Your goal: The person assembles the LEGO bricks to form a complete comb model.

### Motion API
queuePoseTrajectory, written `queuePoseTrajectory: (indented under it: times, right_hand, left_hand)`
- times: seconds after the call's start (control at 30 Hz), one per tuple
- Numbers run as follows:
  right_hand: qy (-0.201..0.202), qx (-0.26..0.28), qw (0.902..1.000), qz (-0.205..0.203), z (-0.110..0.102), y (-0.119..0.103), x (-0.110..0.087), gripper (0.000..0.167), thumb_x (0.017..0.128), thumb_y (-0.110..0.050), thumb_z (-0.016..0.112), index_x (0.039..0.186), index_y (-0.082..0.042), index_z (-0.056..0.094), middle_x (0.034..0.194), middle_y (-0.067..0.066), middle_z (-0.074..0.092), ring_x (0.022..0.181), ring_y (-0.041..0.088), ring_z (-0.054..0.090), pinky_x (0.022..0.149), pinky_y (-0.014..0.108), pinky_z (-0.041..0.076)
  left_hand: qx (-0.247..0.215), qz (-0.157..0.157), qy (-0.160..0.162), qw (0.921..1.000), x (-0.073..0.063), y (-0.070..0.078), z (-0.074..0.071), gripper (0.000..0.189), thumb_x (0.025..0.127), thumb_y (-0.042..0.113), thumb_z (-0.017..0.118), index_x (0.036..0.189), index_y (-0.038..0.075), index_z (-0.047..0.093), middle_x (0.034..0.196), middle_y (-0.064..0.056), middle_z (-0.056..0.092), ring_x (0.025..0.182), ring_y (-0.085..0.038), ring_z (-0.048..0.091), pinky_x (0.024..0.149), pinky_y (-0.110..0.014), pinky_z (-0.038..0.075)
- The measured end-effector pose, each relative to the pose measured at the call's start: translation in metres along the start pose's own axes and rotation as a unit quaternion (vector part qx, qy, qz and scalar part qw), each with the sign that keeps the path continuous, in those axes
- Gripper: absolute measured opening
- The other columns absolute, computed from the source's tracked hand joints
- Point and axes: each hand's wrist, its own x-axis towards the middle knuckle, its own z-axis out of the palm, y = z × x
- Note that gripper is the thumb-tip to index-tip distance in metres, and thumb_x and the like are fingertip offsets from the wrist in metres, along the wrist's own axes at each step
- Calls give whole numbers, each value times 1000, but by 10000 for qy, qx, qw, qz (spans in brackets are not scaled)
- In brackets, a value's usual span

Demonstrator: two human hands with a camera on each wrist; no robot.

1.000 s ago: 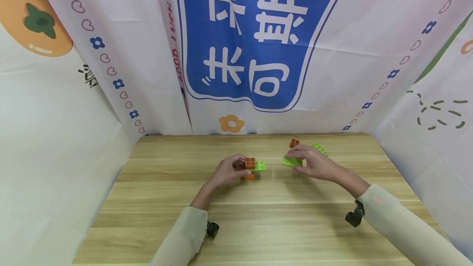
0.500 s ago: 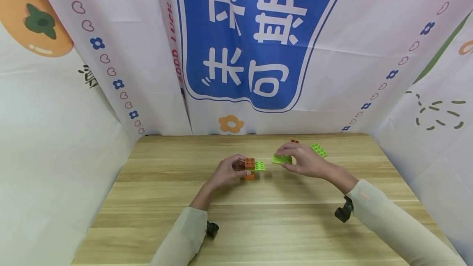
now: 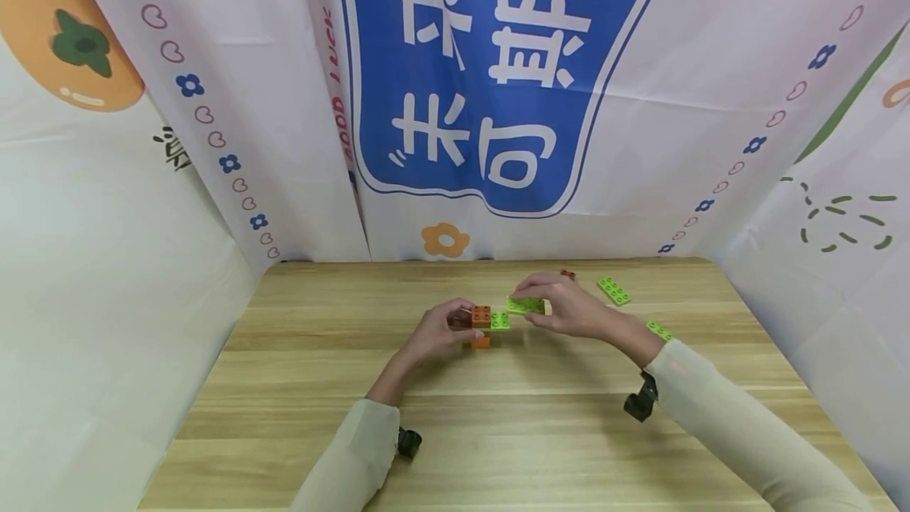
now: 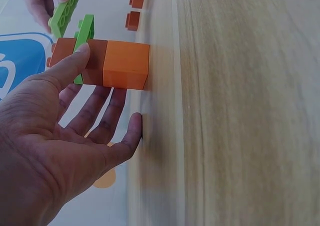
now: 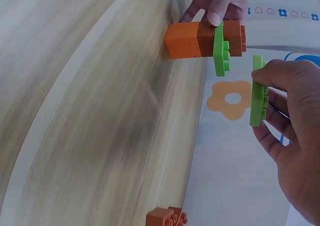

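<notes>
My left hand (image 3: 439, 329) holds an upright stack of toy building bricks, thumb on one side and fingers on the other. At its base is an orange brick (image 4: 126, 63), with a brown brick (image 4: 95, 60) above. A green plate (image 5: 219, 50) comes after that and juts out to the right, studs up. The top brown brick (image 3: 481, 316) covers the plate's left half. My right hand (image 3: 572, 308) pinches another green plate (image 5: 257, 93) by its edges. That plate hangs level, slightly higher than the jutting one and just right of the stack, not touching it.
Behind my right hand lies a reddish-brown brick (image 3: 568, 275), partly hidden. A loose green plate (image 3: 614, 291) lies to the right of it. Another green plate (image 3: 659, 330) shows beside my right wrist. A printed cloth (image 3: 640, 180) hangs along the table's (image 3: 320, 283) back edge.
My right hand has moved left with its green plate, closer to the stack. A green plate by my right wrist has come into view. The left hand and stack have stayed put.
</notes>
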Motion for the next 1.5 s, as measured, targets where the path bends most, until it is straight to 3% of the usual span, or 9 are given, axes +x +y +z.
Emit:
queuePoseTrajectory:
  times: [0.43,1.07,1.5]
  right_hand:
    - [-80,101,9999,-22,14,-5,15,35,88,-7,84,123,-4,77,123,9,74,117,27,69,101,44,58]
    - [-94,526,9984,-171,27,-9,31,32,91,-8,82,122,-7,78,123,6,75,117,24,70,102,43,58]
    - [-269,660,9973,-188,28,-14,38,32,92,-7,81,124,-5,77,125,8,75,119,25,69,103,41,57]
  left_hand:
    - [-6,154,-37,9999,2,-4,1,30,95,11,81,123,8,70,118,-10,75,106,-24,70,96,-43,59]
    - [-42,26,-27,10000,0,-3,0,29,96,13,81,123,11,70,120,-7,74,110,-23,70,100,-43,58]
    - [10,132,-65,9999,-1,-4,0,32,96,14,81,125,9,69,121,-9,75,112,-25,71,100,-42,58]
